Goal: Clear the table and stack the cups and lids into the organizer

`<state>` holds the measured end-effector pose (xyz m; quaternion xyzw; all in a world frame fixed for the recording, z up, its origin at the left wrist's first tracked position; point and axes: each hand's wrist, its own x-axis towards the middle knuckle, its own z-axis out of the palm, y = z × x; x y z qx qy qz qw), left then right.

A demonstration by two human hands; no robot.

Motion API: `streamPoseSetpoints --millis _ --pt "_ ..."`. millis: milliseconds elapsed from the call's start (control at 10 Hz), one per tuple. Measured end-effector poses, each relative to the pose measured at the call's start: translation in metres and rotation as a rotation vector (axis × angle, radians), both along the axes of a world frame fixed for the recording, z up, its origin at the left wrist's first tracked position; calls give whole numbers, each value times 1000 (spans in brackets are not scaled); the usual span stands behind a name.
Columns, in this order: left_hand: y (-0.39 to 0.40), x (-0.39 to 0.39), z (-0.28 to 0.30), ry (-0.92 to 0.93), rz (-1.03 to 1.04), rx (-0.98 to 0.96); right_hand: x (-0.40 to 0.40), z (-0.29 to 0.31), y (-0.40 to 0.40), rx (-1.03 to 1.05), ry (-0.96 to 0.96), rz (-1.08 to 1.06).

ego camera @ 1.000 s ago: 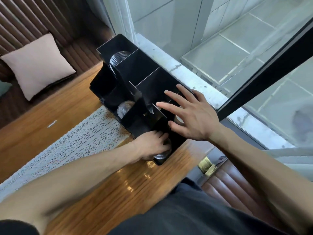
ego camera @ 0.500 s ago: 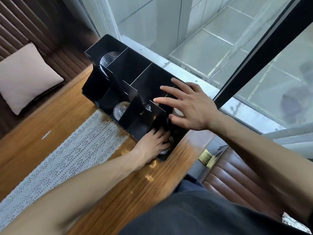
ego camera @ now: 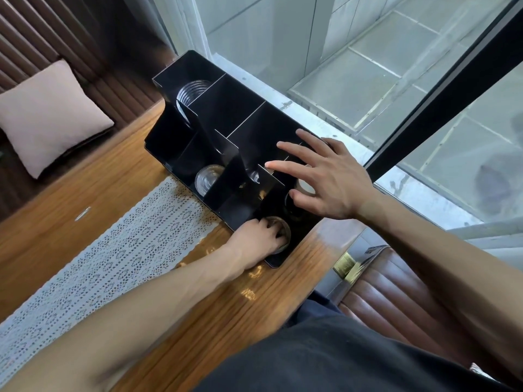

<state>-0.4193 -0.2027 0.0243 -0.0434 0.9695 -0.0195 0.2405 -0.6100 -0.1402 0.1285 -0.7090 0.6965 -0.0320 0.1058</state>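
A black compartmented organizer (ego camera: pixel 246 120) stands at the table's far edge by the window. Its far-left compartment holds a stack of clear cups (ego camera: pixel 190 93). More clear cups (ego camera: pixel 208 178) lie in a lower front compartment. My left hand (ego camera: pixel 260 240) reaches into the round hole at the organizer's near corner, its fingers curled on the clear cup (ego camera: pixel 284 233) sitting there. My right hand (ego camera: pixel 325 176) rests flat with spread fingers on the organizer's top, above another round hole.
A white lace runner (ego camera: pixel 113 250) crosses the wooden table (ego camera: pixel 56 210). A pink cushion (ego camera: pixel 48 114) lies on the far bench. A brown leather seat (ego camera: pixel 396 301) is at the right, and a window (ego camera: pixel 368 66) runs along the table's far side.
My left hand has pushed further into the near-corner hole with the cup. My right hand stays spread on the organizer's top. The camera has shifted slightly.
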Motion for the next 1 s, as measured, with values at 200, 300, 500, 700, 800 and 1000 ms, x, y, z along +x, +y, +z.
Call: streamPoseSetpoints --millis 200,300,500,700,800,1000 --pt "1 0 -1 46 24 27 0 1 0 10 11 5" --pt "4 0 -3 78 67 43 0 1 0 14 10 6" --pt "6 8 -6 128 122 65 1 3 0 37 14 9" --pt "6 11 -8 130 71 16 2 6 1 55 19 12" --pt "7 15 -4 132 78 20 1 8 0 75 27 33" --pt "10 34 12 224 180 78 8 17 6 12 -1 7"
